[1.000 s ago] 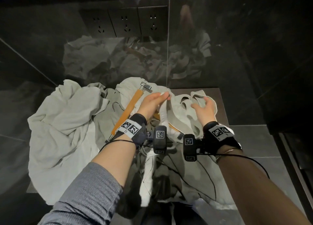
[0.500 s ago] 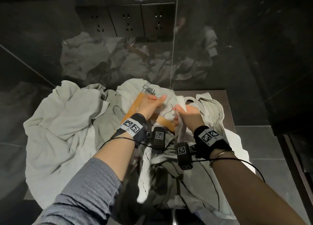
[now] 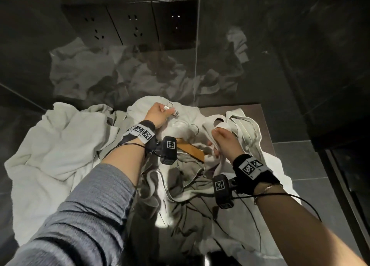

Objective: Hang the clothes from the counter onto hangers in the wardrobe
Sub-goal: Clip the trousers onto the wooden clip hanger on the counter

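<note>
Above the worktop point(image 3: 230, 110), the left hand point(image 3: 158, 113) grips a metal clip point(image 3: 172, 110) and the right hand point(image 3: 222, 139) pinches a white strap point(image 3: 222, 126) beside the wooden hanger point(image 3: 192, 150), so the strap should probably stay flat and untwisted.

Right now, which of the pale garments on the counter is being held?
The strappy white top at the right: the right hand grips its strap. The big rumpled pale garment at the left lies untouched.

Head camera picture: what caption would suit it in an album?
Left hand grips a metal clip, right hand pinches a white strap over a wooden hanger.
</note>
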Demonstrator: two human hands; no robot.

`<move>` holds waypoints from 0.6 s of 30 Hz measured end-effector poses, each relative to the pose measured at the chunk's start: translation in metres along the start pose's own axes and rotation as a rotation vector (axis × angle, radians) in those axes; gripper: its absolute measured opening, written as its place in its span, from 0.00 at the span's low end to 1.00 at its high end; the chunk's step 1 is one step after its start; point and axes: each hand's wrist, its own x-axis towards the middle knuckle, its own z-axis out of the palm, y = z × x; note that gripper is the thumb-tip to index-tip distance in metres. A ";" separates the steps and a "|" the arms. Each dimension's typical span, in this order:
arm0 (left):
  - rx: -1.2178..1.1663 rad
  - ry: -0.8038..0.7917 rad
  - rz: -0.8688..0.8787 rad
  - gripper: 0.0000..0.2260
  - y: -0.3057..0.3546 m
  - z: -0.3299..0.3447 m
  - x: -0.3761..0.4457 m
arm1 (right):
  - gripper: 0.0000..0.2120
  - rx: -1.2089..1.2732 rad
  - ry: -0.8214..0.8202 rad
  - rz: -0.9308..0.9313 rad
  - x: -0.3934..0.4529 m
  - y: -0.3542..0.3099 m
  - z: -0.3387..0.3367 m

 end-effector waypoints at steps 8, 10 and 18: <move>-0.262 -0.150 0.109 0.13 0.006 -0.015 -0.040 | 0.10 -0.243 0.116 -0.178 0.000 -0.017 -0.005; -0.315 -0.151 0.118 0.13 0.011 -0.018 -0.050 | 0.08 -0.170 0.116 -0.184 0.001 -0.026 -0.005; -0.426 -0.132 0.191 0.12 0.039 -0.038 -0.096 | 0.04 -0.071 -0.016 -0.275 -0.014 -0.066 0.002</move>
